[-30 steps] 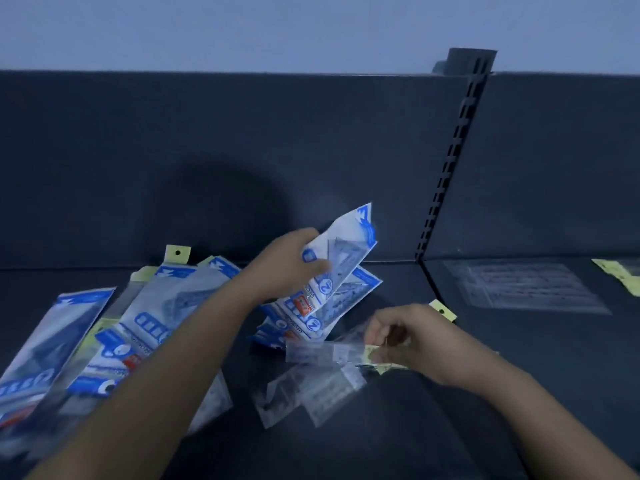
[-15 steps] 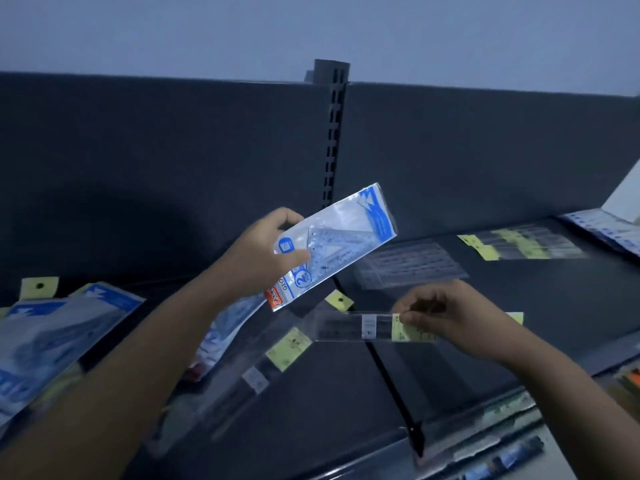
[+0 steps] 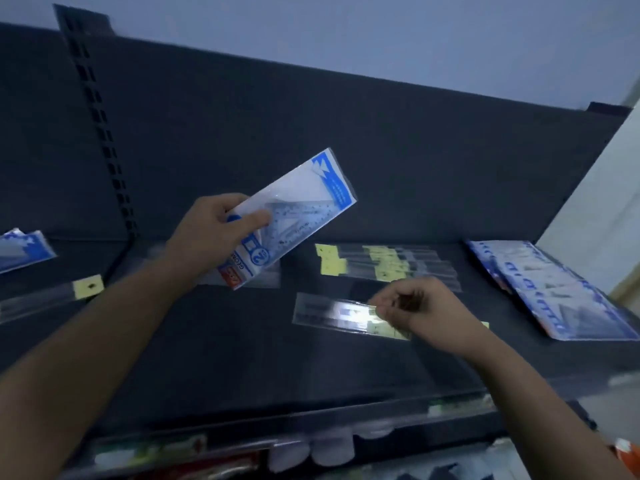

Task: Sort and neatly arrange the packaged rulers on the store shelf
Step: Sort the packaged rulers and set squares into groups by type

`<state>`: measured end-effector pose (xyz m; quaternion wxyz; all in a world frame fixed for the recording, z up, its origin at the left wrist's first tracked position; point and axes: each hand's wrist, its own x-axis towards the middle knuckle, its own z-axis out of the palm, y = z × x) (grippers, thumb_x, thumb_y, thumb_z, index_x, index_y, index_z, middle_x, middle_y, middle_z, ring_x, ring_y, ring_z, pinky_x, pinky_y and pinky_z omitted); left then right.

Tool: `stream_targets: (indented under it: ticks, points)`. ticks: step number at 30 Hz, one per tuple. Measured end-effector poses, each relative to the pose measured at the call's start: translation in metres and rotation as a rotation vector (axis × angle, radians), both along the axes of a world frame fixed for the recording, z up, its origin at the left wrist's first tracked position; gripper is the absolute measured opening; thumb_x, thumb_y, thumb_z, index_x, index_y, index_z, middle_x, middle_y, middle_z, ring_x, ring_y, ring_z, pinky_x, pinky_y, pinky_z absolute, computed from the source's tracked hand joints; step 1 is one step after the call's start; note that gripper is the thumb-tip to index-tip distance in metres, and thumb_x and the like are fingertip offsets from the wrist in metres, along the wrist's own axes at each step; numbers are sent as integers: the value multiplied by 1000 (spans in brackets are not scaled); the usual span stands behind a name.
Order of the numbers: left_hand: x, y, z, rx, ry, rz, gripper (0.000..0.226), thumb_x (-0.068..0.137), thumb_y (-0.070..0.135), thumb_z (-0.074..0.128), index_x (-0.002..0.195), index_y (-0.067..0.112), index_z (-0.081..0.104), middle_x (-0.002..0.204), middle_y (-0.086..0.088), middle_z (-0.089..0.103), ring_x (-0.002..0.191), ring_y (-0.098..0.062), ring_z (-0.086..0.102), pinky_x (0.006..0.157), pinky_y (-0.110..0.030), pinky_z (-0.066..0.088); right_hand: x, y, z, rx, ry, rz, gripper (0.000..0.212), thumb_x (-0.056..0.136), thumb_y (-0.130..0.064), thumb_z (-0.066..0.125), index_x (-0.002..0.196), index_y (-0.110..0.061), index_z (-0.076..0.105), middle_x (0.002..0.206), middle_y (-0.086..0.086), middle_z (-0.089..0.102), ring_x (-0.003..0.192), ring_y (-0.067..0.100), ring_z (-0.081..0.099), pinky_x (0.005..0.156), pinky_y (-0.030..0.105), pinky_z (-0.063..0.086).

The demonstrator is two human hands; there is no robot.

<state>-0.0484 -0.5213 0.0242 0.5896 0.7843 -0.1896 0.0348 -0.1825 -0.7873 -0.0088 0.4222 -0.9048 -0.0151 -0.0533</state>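
My left hand [image 3: 214, 230] grips the lower end of a blue-and-white geometry-set pack [image 3: 298, 209], held tilted above the dark shelf [image 3: 242, 348]. My right hand [image 3: 419, 310] pinches the yellow-tagged end of a clear-sleeved ruler [image 3: 332, 311], which hangs just over the shelf's middle. Behind it lies a small pile of clear rulers with yellow tags [image 3: 388, 263]. A stack of blue geometry packs [image 3: 550, 289] lies at the far right of the shelf.
A slotted upright [image 3: 98, 123] divides the dark back panel at left. Left of it lie another blue pack [image 3: 24, 249] and a clear ruler with a yellow tag [image 3: 52, 296]. Below the shelf's front edge [image 3: 277, 424] more goods show dimly. A pale wall [image 3: 595, 216] bounds the right.
The view has swung to the right, so the upright now sits far left. Both hands carried their packs rightwards over the right-hand bay, and the blue stack at right came into full view.
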Motion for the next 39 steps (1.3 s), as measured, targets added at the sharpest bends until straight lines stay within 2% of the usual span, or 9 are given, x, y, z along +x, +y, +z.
stream_targets:
  ticks: [8,13,15,20,23,29,33,36,39]
  points:
    - [-37,-81,12,-26,112,75,9,89,22,67,83,16,71,67,3,73,52,-7,66,39,-16,42,10,-87,1,-14,29,62,15,86,-6,66,88,-21,71,58,-22,57,55,-2,48,57,16,40]
    - [-23,-86,12,-24,142,87,9,88,26,68,82,22,73,76,-3,75,61,-17,71,51,-27,52,30,-93,-5,-146,108,98,20,95,-8,50,103,-17,66,88,-13,55,76,1,51,68,11,38]
    - [-15,-85,11,-19,140,85,8,89,28,68,84,27,74,77,-1,75,61,-16,70,47,-25,50,37,-94,-4,-38,183,65,18,96,-8,48,97,-18,64,86,-9,56,72,3,50,64,11,38]
    - [4,-91,14,-99,188,60,8,88,25,68,84,24,75,80,-3,76,63,-17,72,44,-24,52,54,-92,-1,827,305,-83,14,92,2,51,96,-4,63,91,14,71,77,22,67,68,32,58]
    - [13,-98,15,-103,190,51,8,88,25,69,84,22,75,81,-4,76,67,-19,73,52,-28,58,62,-89,-4,1079,272,-176,21,86,3,58,107,1,61,102,21,71,85,29,70,66,33,59]
    - [17,-113,15,-95,180,77,12,88,28,68,92,20,75,87,-8,76,74,-27,73,68,-40,56,57,-108,-8,904,106,-201,19,82,-11,65,101,-9,63,93,15,73,73,27,65,53,28,48]
    - [13,-123,18,-94,180,79,14,89,28,67,94,18,75,88,-13,75,79,-39,70,70,-47,49,52,-132,-3,942,37,-224,11,85,0,58,89,-9,61,83,16,73,69,30,70,54,35,55]
    - [11,-131,21,-97,188,63,11,89,26,67,91,19,75,86,-10,76,72,-28,72,71,-45,55,49,-138,-4,1052,-17,-272,31,82,12,56,101,-13,52,78,15,71,69,36,70,55,39,57]
    - [7,-139,21,-80,195,72,11,88,26,67,92,18,75,88,-12,75,81,-38,71,81,-64,49,46,-130,-18,1077,-49,-287,65,80,17,58,121,-32,44,90,13,68,79,38,69,63,48,58]
